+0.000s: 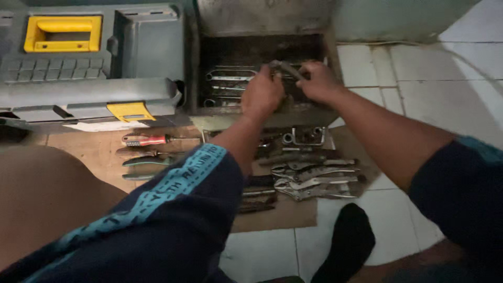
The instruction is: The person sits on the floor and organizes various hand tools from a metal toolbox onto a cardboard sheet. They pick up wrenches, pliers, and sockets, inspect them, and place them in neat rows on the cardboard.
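Note:
Both my hands reach into an open dark metal tool tray (314,112) ahead of me. My left hand (262,94) and my right hand (318,81) together grip a long metal tool (285,68), its end sticking out between them. Several wrenches (230,78) lie in the tray to the left of my left hand. What kind of tool I hold is hard to tell in the dim light.
A grey plastic toolbox (94,63) with a yellow handle and latch stands at the left. On a brown board (105,147) lie a red-handled screwdriver (144,140), green-handled pliers (146,161) and several locking pliers (314,181). My knee and dark sleeve fill the foreground; white tiles lie to the right.

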